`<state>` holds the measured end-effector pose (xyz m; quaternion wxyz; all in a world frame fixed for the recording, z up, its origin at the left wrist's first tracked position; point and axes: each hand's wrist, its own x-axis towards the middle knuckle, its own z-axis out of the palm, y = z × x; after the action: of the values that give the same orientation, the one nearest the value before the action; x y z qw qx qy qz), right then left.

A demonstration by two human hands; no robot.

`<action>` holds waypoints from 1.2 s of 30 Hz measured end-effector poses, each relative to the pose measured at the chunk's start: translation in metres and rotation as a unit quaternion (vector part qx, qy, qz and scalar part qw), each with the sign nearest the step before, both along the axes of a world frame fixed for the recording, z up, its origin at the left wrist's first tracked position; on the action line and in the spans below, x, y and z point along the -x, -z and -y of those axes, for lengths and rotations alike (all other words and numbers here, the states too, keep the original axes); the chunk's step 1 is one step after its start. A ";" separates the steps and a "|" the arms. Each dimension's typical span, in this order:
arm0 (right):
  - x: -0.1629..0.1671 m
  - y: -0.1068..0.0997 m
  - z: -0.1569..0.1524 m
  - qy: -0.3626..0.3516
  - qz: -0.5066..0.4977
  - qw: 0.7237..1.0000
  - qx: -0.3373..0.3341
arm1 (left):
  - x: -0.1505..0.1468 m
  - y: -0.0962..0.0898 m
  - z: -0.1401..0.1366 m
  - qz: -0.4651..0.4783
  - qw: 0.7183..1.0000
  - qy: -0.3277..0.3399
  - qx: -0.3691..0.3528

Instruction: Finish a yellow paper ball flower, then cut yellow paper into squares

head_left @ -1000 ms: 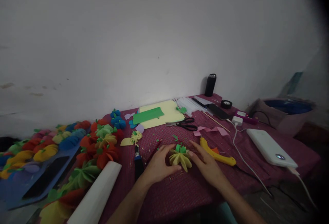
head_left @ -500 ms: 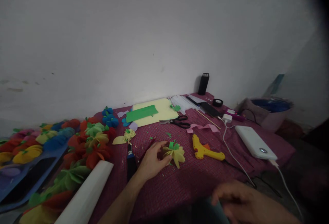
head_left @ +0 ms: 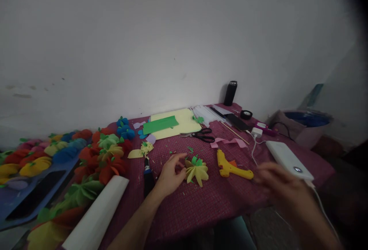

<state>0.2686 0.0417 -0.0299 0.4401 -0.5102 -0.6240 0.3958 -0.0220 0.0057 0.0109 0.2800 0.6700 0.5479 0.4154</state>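
Neither grip can be told: left hand (head_left: 170,174) curls beside the pale-yellow, green-topped papery flower (head_left: 197,172), lower centre; right hand (head_left: 283,185) is blurred. Its brushing the yellow plastic glue gun (head_left: 230,168) could shift it.

Between left hand (head_left: 171,174) and right hand (head_left: 284,183): one yellow flower-shaped piece (head_left: 197,171), one glue gun (head_left: 227,169). Beyond the hands: one pair of scissors (head_left: 193,134), one bottle (head_left: 230,93), one tape roll (head_left: 243,116). Left of the left hand: one white roll (head_left: 97,213); overlapping colored pieces (head_left: 111,167), not countable.

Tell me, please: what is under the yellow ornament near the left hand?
The checked tablecloth shows around the yellow ornament; the spot directly under it is covered, so I cannot tell.
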 end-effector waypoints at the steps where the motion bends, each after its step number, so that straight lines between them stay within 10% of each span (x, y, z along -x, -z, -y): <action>1: 0.011 -0.009 0.018 -0.005 0.021 1.000 -0.017 | 0.000 0.000 0.000 0.005 1.000 0.000 0.000; 5: 0.061 -0.028 0.059 -0.055 0.148 0.985 -0.074 | 0.002 -0.003 0.002 -0.008 1.000 0.012 0.005; 17: 0.097 -0.030 0.033 -0.105 0.275 0.945 -0.141 | 0.001 -0.002 0.003 -0.077 0.996 0.045 0.019; 36: 0.119 -0.043 -0.003 -0.322 0.173 0.920 -0.143 | 0.011 0.007 0.056 -0.068 0.990 -0.121 -0.037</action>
<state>0.1499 0.0443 0.0126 0.2425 -0.2743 -0.8708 0.3282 -0.0329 -0.0506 0.0039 0.1649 0.6349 0.6272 0.4199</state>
